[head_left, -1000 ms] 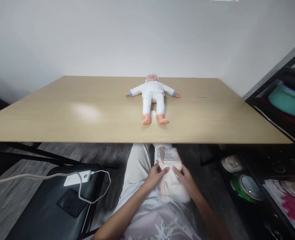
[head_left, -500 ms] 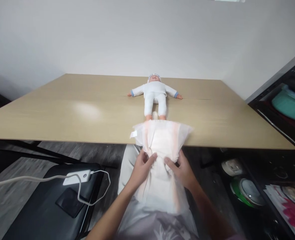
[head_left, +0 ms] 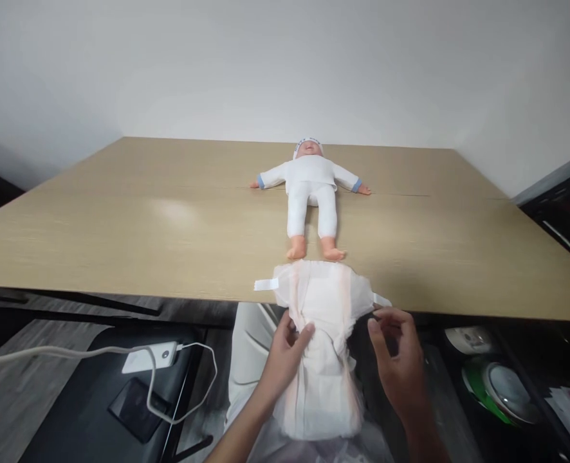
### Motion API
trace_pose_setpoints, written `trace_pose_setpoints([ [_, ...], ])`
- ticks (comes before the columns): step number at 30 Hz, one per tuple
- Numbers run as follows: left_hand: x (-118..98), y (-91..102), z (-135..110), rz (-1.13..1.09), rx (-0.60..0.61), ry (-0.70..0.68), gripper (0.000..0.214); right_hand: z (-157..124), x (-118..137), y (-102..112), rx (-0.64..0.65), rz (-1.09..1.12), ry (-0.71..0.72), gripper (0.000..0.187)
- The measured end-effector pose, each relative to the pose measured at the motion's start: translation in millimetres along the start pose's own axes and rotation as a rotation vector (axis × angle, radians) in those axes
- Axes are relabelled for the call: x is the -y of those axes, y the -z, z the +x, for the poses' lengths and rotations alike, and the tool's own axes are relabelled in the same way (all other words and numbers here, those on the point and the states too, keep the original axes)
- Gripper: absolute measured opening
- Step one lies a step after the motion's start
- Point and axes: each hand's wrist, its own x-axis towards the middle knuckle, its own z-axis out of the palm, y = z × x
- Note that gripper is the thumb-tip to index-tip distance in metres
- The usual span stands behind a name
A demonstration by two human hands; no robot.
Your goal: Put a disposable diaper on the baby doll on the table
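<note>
An unfolded white diaper (head_left: pixel 326 360) with peach stripes hangs over the table's front edge, its upper end resting on the tabletop. My left hand (head_left: pixel 287 350) grips its left side near the middle, thumb on top and fingers underneath. A white fastening tab sticks out on each side of the upper end. Just below the right tab (head_left: pixel 381 300) is my right hand (head_left: pixel 401 357), fingers curled and thumb apart, holding nothing I can see. Beyond the diaper a baby doll (head_left: pixel 311 173) in white clothes and a cap lies on its back, arms spread, feet close to the diaper's edge.
The wooden table (head_left: pixel 169 244) reaches back to a pale wall. At lower left, a black chair (head_left: pixel 77 411) carries a white power bank (head_left: pixel 150 357) with a cable and a dark phone (head_left: pixel 137 408). A dark shelf with containers (head_left: pixel 507 389) stands at lower right.
My right hand has released the diaper and moved right and up beside its tab. The left hand keeps its hold. The view has shifted, and the doll's feet now show fully.
</note>
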Motion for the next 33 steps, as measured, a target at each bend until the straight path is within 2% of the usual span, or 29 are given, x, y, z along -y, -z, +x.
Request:
trace_pose_setpoints([
  [2,-0.5,-1.5,-1.4,0.031,-0.006,0.008,0.071,5.3,11.4,-0.4,-0.022,-0.093,0.206,0.018],
  [3,-0.9,-2.1,-1.8,0.042,-0.008,0.010,0.072,9.4,16.8,-4.9,0.026,-0.133,0.317,0.016],
  [6,-2.1,-2.7,-2.7,0.081,-0.010,0.015,0.072,26.1,27.4,-31.7,0.273,-0.259,0.536,0.034],
  [9,-5.7,1.1,-8.0,0.209,-0.027,-0.006,0.063,45.1,28.0,-61.6,0.460,-0.390,0.570,0.049],
  [11,-13.7,9.0,-14.8,0.401,-0.030,-0.080,0.049,56.1,26.0,-74.4,0.545,-0.427,0.564,0.057],
  [15,-50.4,41.9,-16.6,0.920,0.011,-0.411,0.024,69.2,25.2,-82.2,0.614,-0.407,0.553,0.062],
  [17,-77.1,62.8,2.4,1.136,0.022,-0.590,0.021,71.7,26.2,-82.6,0.605,-0.396,0.556,0.062],
  [20,-119.6,83.7,61.5,1.406,-0.097,-0.810,0.025,72.8,27.6,-83.9,0.572,-0.387,0.566,0.061],
  [22,-144.6,82.2,111.0,1.529,-0.224,-0.868,0.033,72.4,27.9,-85.3,0.554,-0.386,0.569,0.059],
  [23,-155.0,76.2,134.6,1.577,-0.221,-0.861,0.044,71.9,27.7,-86.0,0.551,-0.387,0.569,0.058],
  [24,-163.7,67.3,155.9,1.611,-0.168,-0.886,0.053,71.3,27.3,-86.6,0.550,-0.390,0.570,0.058],
  [25,-170.8,56.4,174.1,1.639,-0.053,-0.901,0.059,70.6,26.6,-87.1,0.553,-0.394,0.572,0.058],
  [28,-184.0,21.5,209.3,1.618,0.482,-0.947,0.066,68.5,23.3,-88.2,0.555,-0.407,0.569,0.059],
  [30,-187.4,4.5,221.1,1.512,0.769,-0.927,0.068,67.5,21.1,-88.6,0.554,-0.407,0.573,0.060],
  [31,-188.1,-1.1,225.3,1.456,0.855,-0.904,0.068,67.1,20.3,-88.8,0.555,-0.404,0.575,0.061],
  [33,-188.0,-6.6,232.5,1.376,0.952,-0.866,0.064,66.6,19.9,-88.9,0.565,-0.400,0.580,0.062],
])
